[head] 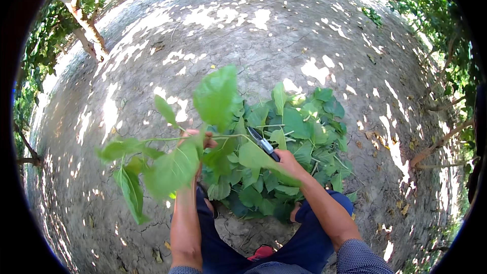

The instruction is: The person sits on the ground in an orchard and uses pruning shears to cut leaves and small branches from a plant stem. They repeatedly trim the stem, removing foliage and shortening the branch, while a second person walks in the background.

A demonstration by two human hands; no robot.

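Observation:
A thin leafy green branch [154, 139] is gripped in my left hand [198, 137], its large leaves spreading to both sides and partly hiding the fingers. Some of those leaves are blurred. My right hand [289, 163] is closed around pruning shears [263, 142] with dark blades and a silver-grey body. The blades lie close to the right end of the branch; whether they touch it I cannot tell. Below both hands, a heap of cut leafy stems [300, 121] lies on the ground between my feet, with several pale cut ends showing.
Dry, cracked soil [243, 45] dappled with sunlight surrounds the heap. A forked tree trunk [89, 30] rises at the far left. Low branches [437, 144] reach in from the right. Something red and black [262, 252] lies between my legs. Fallen yellow leaves dot the ground.

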